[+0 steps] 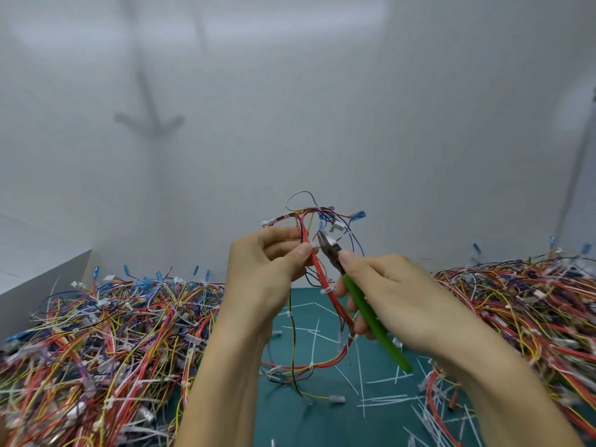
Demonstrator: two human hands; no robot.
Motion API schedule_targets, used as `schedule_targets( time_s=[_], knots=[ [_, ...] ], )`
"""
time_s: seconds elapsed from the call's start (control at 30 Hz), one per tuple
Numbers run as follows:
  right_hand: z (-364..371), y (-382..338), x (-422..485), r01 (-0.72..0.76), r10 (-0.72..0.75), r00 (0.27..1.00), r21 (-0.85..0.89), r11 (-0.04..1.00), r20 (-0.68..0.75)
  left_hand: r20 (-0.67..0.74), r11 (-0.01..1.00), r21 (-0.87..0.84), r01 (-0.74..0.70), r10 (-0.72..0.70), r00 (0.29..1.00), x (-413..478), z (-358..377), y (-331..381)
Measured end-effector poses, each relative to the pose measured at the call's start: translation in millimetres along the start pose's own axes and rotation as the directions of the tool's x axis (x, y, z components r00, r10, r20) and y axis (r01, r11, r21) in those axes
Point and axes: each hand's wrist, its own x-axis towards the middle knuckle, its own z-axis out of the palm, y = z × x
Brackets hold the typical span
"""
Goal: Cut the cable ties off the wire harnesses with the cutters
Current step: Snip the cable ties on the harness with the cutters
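Multicoloured harness pile (96,343) lying at your left, your left hand (267,272) pinching a red wire harness (322,276) above the green table (283,421), your right hand (400,291) gripping the green-handled cutters (375,321) just beside it, second pile (532,304) lying right.

cutters (364,304) half hidden in the right hand (403,295), wire piles (96,350) cropped by the side edges

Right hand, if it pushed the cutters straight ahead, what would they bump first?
Probably the harness pinched by the left hand. Its red wires sit just past the tip of the cutters, though depth is hard to judge.
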Motion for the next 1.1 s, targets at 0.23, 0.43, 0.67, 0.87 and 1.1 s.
schedule_targets(
  time_s=[0.23, 0.43, 0.67, 0.87, 1.1],
  knots=[
    [-2.5, 4.3, 1.5, -0.027, 0.028, 0.999, -0.02, 0.999, 0.029, -0.025, 0.999, -0.035, -0.023, 0.022, 0.999, -0.6, 1.4, 1.8],
    [-2.8, 4.6, 2.0, -0.018, 0.02, 0.999, -0.055, 0.998, 0.041, -0.033, 0.998, -0.05, -0.034, 0.033, 0.999, -1.8, 0.0, 3.4],
    [-1.9, 3.8, 2.3, -0.01, 0.011, 1.0, -0.037, 0.999, 0.026, -0.016, 0.999, -0.042, -0.032, 0.031, 0.999, -1.3, 1.3, 3.1],
    [-1.1, 1.7, 0.8, 0.026, -0.027, 1.0, -0.112, 0.993, -0.006, -0.007, 0.998, -0.012, -0.059, 0.059, 0.998, -1.7, 1.2, 3.4],
    [1.3, 2.2, 0.0, 0.077, -0.091, 0.994, -0.223, 0.972, -0.053, -0.009, 0.997, -0.028, -0.071, 0.071, 0.997, -1.1, 2.7, 1.8]
  ],
)
